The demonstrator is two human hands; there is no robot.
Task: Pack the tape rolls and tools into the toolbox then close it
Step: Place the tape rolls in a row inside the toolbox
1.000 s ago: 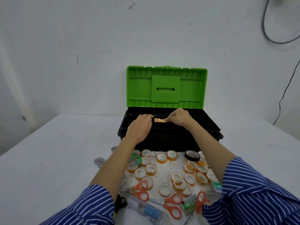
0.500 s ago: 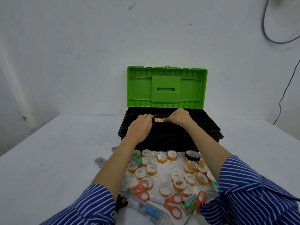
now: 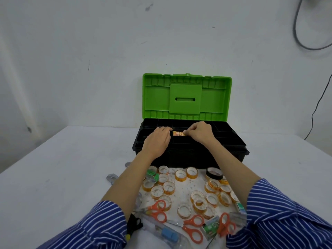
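both hands [image 3: 158, 141] [image 3: 200, 133] pinch orange-patterned tape rolls [image 3: 178, 133] (stacked sideways) over toolbox [image 3: 224, 146].

Two bare forearms rise from the lower corners of the frame, each coming out of a blue-and-white striped sleeve pushed up near the elbow, and converge toward the centre. The left hand [image 3: 158, 141] lies palm down, knuckles up, fingers curled forward. The right hand [image 3: 201, 133], just right of it, is bent at the wrist with thumb and fingertips [image 3: 186, 133] pinched together, pointing left toward the other hand.
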